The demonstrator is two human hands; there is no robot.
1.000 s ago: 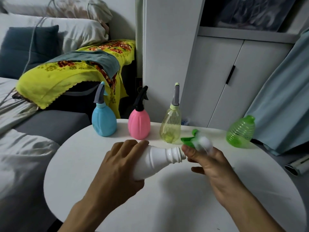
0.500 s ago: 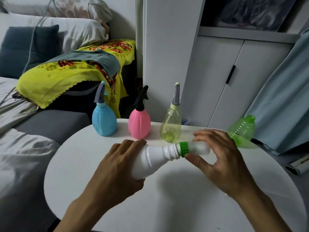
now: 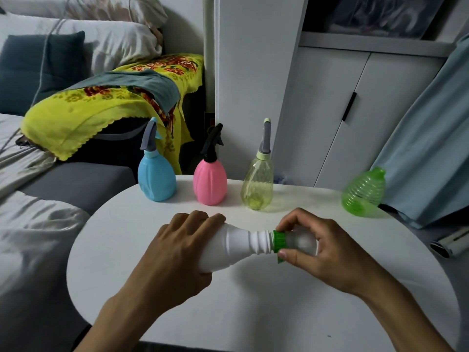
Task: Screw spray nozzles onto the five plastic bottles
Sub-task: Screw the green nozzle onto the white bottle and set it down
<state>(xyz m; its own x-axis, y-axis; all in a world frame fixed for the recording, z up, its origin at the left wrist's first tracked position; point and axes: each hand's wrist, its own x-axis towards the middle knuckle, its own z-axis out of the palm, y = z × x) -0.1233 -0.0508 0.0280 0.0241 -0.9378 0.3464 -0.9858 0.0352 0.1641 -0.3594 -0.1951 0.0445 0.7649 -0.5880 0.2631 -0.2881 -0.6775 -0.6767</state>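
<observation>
My left hand (image 3: 175,252) grips a white bottle (image 3: 233,246) held sideways above the round white table (image 3: 253,313), neck pointing right. My right hand (image 3: 327,247) is closed around a white spray nozzle with a green collar (image 3: 279,241) that sits against the bottle's threaded neck. At the table's far edge stand a blue bottle (image 3: 156,181), a pink bottle (image 3: 210,182) and a clear yellow bottle (image 3: 257,188), each with a nozzle on top. A green ribbed bottle (image 3: 363,193) stands at the far right with no nozzle.
A grey sofa with a yellow floral cloth (image 3: 101,107) lies to the left. A white cabinet (image 3: 342,110) stands behind the table, and a light blue curtain (image 3: 431,138) hangs at the right beside the green bottle.
My right hand brought the green-collared nozzle onto the white bottle's neck and has turned, its fingers now wrapped over the nozzle. The left hand kept holding the bottle.
</observation>
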